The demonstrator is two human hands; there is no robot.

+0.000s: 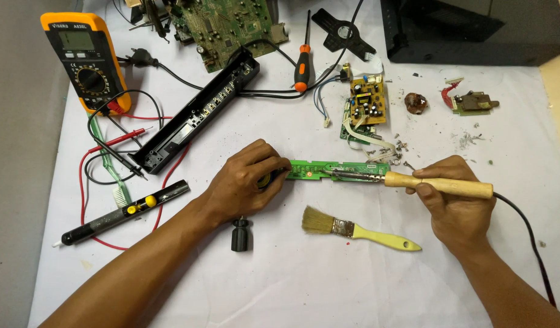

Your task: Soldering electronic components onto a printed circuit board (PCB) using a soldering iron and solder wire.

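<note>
Head view: the right hand [453,200] is wrapped around the wooden handle of a soldering iron [413,181], and its metal tip rests on the narrow green circuit board [337,170] lying flat at the middle of the white table [292,291]. The left hand [246,182] is curled down at the board's left end, pinning it; something small, yellow and black, shows under the fingers, but I cannot tell what it is.

The board looks light, thin and stiff, likely brittle if bent, and free to slide on the smooth cover, so it is best held by its bare ends or edges, away from the hot tip. The iron is best taken only by the wood; its black cord trails off to the near right.

Just near of the board lies a yellow-handled brush [359,231], and to its left a stubby black screwdriver handle [241,235]. Near left is a black desoldering pump [125,211] beside a green toothbrush [113,176]. Far left stands an orange multimeter [85,61] with red and black leads. A long black plastic front panel [198,115] lies diagonally; beyond are an orange-handled screwdriver [302,61] and a small yellow power board [368,100].

No container is in view: loose screws [394,149] lie scattered on the cover right of the power board
</note>
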